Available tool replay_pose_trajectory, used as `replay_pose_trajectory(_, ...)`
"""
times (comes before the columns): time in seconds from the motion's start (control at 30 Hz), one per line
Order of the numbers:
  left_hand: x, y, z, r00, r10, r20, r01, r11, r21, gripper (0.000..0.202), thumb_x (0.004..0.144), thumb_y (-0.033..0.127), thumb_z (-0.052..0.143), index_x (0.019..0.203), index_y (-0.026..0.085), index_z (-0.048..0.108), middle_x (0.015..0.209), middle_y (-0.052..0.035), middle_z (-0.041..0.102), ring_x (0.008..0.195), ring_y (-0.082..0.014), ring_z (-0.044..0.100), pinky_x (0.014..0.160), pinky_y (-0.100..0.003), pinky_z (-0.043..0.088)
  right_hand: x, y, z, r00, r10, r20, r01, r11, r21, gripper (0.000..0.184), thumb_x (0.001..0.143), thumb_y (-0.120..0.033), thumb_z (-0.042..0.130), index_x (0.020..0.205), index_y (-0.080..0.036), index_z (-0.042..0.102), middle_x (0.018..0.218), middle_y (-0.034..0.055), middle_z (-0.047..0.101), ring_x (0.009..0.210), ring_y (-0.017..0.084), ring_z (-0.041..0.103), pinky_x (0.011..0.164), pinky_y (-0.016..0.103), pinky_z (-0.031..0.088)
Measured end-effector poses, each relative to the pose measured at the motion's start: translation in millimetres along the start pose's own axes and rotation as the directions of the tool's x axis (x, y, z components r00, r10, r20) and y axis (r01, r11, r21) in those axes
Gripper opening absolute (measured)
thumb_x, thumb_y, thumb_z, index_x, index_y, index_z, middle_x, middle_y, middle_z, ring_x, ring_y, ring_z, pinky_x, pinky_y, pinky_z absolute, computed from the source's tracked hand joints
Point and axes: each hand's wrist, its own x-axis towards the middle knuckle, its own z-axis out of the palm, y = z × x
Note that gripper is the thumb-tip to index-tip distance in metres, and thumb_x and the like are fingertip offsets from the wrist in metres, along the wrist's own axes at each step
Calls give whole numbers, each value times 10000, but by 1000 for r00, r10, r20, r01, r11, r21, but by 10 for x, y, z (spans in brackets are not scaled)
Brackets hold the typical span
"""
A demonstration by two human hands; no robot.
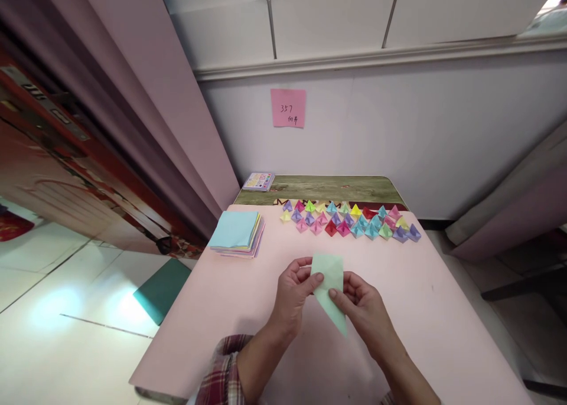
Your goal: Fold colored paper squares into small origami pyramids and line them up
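Left hand (pixel 291 296) and right hand (pixel 364 307) pinch a pale-green, pointed paper sheet (pixel 328 267) at lower centre; likely light, easily creased, best edge-held.

My left forearm (pixel 268 355) angles toward 1 o'clock, my right forearm (pixel 398 358) toward 11 o'clock. My left hand (pixel 290 293) and right hand (pixel 363 304) pinch near each other, fingers (pixel 301 263) curled. My left thumb (pixel 313 283) points to 2 o'clock, my right thumb (pixel 340 300), slightly lower, to 10.
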Motion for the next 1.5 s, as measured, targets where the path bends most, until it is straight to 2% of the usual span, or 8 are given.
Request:
replay_pose_trajectory(0.3, -1, -22, 8, 991, 123, -50, -117, 988, 99, 268, 682, 305, 778, 767, 149, 578, 686, 6, 648, 596, -89, 560, 554, -182, 431, -21, 10, -6, 1000, 16, -18, -16, 1000, -13, 392, 739, -489, 746, 964, -183, 649, 785, 38, 677, 701, 159, 620, 597, 228, 467)
replay_pose_trajectory(0.5, -39, 65, 8, 999, 25, 36, -30, 989, 147, 317, 784, 446, 665, 857, 148, 586, 633, -1, 633, 522, -119, 574, 514, -245, 509, 6, -19, -38, 990, 20, -137, -22, 1000, -12, 487, 661, -549, 776, 961, -180, 672, 790, 57, 703, 681, 178, 637, 579, 241, 470)
replay_pose_trajectory(0.7, -109, 66, 38, 988, 82, 128, -118, 944, 308, 305, 831, 418, 619, 954, 139, 626, 656, -13, 641, 592, -140, 596, 583, -265, 531, -4, -77, -23, 993, 13, -116, -13, 1000, 0, 471, 679, -542, 768, 962, -179, 668, 844, 78, 724, 696, 188, 654, 620, 264, 495)
replay_pose_trajectory(0.9, -142, 30, 5, 924, 343, 171, -371, 688, 624, 239, 875, 358, 567, 986, 196, 703, 723, -52, 673, 642, -170, 605, 659, -263, 490, -31, -74, -6, 997, -22, -77, 19, 999, -43, 412, 738, -506, 737, 967, -175, 644, 891, 85, 716, 736, 197, 640, 618, 268, 485)
replay_pose_trajectory(1.03, -144, 3, -26, 848, 446, 288, -509, 531, 677, 393, 876, 305, 560, 1260, 247, 618, 1122, -124, 691, 985, -258, 649, 898, -321, 477, -23, -72, -1, 996, -49, -71, 45, 997, -63, 388, 768, -496, 714, 982, -180, 639, 884, 80, 705, 736, 197, 629, 622, 272, 482)
replay_pose_trajectory(1.17, -160, 30, -7, 796, 397, 457, -597, 388, 702, 473, 908, 302, 505, 1380, 276, 496, 1349, -101, 568, 1186, -262, 567, 1017, -361, 431, -10, -83, -9, 993, -84, -77, 79, 994, -74, 411, 755, -504, 720, 994, -178, 650, 878, 71, 699, 727, 187, 622, 638, 267, 489)
replay_pose_trajectory(1.27, -181, 72, 13, 782, 348, 517, -622, 408, 668, 485, 928, 307, 463, 1412, 296, 443, 1390, -83, 529, 1268, -257, 497, 1062, -386, 397, -21, -103, -10, 991, -106, -84, 98, 991, -92, 422, 774, -519, 694, 1021, -178, 663, 876, 62, 692, 724, 179, 607, 638, 261, 486)
replay_pose_trajectory(1.5, -195, 3, 12, 804, 305, 511, -590, 294, 752, 504, 944, 306, 403, 1444, 245, 394, 1203, -132, 599, 1081, -246, 581, 935, -375, 482, -41, -118, 9, 986, -120, -114, 105, 986, -133, 449, 747, -572, 693, 964, -179, 682, 772, 33, 665, 684, 171, 589, 616, 253, 480)
